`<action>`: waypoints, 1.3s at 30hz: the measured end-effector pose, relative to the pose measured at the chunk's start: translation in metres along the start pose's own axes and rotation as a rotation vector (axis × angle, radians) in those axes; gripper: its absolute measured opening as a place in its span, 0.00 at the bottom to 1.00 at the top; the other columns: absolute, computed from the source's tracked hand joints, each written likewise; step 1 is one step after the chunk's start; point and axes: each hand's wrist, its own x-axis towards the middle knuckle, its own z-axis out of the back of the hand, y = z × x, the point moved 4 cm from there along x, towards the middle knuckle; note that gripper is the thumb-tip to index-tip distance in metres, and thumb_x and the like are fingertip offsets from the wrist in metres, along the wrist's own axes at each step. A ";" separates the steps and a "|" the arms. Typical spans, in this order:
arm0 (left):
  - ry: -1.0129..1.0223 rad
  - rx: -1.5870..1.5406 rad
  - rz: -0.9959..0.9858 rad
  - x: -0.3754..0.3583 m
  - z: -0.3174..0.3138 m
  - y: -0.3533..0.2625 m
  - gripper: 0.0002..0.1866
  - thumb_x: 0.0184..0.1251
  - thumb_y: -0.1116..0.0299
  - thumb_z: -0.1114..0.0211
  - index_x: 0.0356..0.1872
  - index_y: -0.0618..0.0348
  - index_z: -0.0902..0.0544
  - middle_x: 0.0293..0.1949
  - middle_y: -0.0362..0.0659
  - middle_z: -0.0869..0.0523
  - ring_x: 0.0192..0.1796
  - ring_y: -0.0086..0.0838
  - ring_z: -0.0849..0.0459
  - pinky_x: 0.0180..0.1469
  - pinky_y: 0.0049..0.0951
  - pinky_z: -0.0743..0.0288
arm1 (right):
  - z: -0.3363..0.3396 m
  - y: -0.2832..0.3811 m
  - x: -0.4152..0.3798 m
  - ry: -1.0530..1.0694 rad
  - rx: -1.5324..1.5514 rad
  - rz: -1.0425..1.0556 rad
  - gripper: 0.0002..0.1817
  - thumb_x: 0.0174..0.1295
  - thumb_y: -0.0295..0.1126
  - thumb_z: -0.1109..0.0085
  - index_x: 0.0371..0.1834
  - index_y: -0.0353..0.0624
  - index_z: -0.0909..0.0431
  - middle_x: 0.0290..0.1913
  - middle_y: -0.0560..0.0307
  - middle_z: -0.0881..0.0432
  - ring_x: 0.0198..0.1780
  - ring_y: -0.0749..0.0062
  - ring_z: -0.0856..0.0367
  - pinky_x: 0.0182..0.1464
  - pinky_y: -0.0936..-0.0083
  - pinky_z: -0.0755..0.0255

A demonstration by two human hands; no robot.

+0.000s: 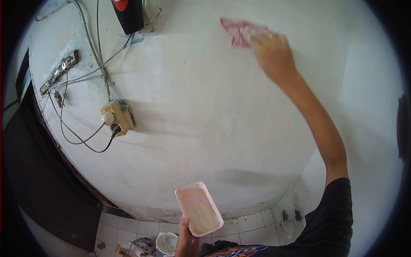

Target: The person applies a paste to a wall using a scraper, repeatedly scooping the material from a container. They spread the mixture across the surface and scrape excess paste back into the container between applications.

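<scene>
My right hand [274,55] is raised to the upper wall [197,98], its fingers closed around a flat red putty scraper [239,33] smeared with white. The scraper's blade lies at or very close to the wall; motion blurs it slightly. Low in front of my body, my left hand [185,231] grips the lower left rim of a shallow pink rectangular tray [200,210]. A thin, pale beige layer with a few pink spots coats the inside of the tray.
A socket box [115,118] with two plugs hangs on the left wall, near a power strip [60,72], keys [58,98] and loose cables. Above is a black-and-red device [128,16]. A dark door [38,171] stands left; a white bucket [167,243] sits on the tiles.
</scene>
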 end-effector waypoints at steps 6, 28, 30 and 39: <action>0.101 0.090 -0.068 0.026 0.045 0.007 0.34 0.74 0.48 0.50 0.70 0.63 0.37 0.65 0.49 0.25 0.64 0.39 0.23 0.65 0.41 0.29 | 0.033 0.103 -0.105 0.187 0.224 0.101 0.17 0.57 0.27 0.45 0.50 0.43 0.18 0.44 0.57 0.16 0.49 0.66 0.19 0.51 0.60 0.30; 0.043 0.331 0.087 0.064 0.036 -0.009 0.37 0.69 0.51 0.40 0.70 0.66 0.38 0.59 0.49 0.23 0.57 0.29 0.19 0.51 0.27 0.21 | 0.090 0.228 -0.287 0.811 1.402 -1.354 0.12 0.69 0.30 0.42 0.51 0.38 0.18 0.47 0.62 0.15 0.47 0.80 0.19 0.53 0.79 0.27; 0.069 0.285 0.130 0.064 0.034 -0.009 0.37 0.69 0.51 0.39 0.70 0.67 0.38 0.59 0.50 0.23 0.58 0.30 0.20 0.53 0.27 0.22 | 0.097 0.238 -0.257 0.640 1.082 -0.410 0.14 0.59 0.25 0.39 0.49 0.46 0.15 0.48 0.63 0.14 0.50 0.70 0.18 0.57 0.71 0.29; 0.052 0.229 0.146 0.059 0.052 -0.012 0.37 0.67 0.55 0.35 0.69 0.71 0.37 0.59 0.52 0.23 0.60 0.31 0.23 0.61 0.31 0.28 | 0.115 0.232 -0.324 0.730 0.917 -0.130 0.14 0.52 0.27 0.34 0.44 0.48 0.14 0.47 0.62 0.14 0.52 0.66 0.18 0.60 0.58 0.31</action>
